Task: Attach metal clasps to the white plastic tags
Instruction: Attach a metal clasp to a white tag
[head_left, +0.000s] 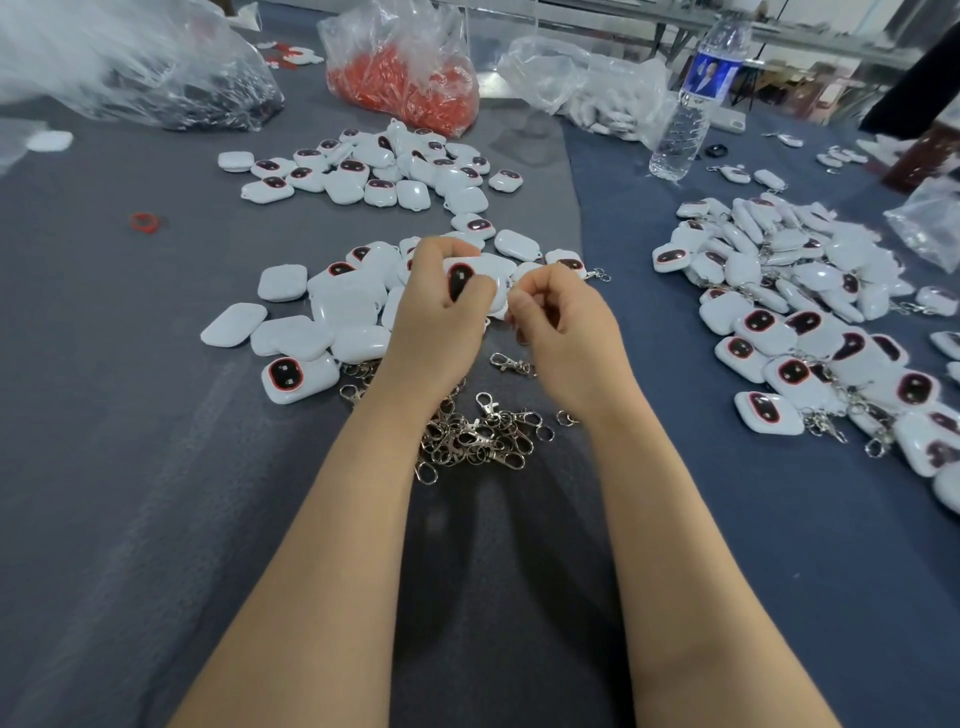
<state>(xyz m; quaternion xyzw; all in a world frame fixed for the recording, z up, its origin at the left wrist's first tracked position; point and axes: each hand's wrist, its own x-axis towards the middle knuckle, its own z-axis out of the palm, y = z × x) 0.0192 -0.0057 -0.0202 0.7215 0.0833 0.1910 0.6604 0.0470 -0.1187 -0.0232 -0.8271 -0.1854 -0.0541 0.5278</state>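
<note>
My left hand (441, 317) grips a white plastic tag (475, 278) with a dark oval window, held above the table. My right hand (563, 317) has its fingers curled, pinching something small at the tag's right edge; that thing is mostly hidden by the fingers. A heap of metal clasps (472, 434) lies on the grey cloth just below my wrists. Loose white tags (322, 312) are spread around and behind my hands. A second pile of white tags with clasps on them (810, 332) lies to the right.
A further cluster of white tags (384, 169) sits farther back. Behind it stand a plastic bag of red parts (405, 83), a bag of dark parts (182, 93) and a bag of white parts (597, 98). A water bottle (691, 104) stands at the back right. A red ring (144, 222) lies at left.
</note>
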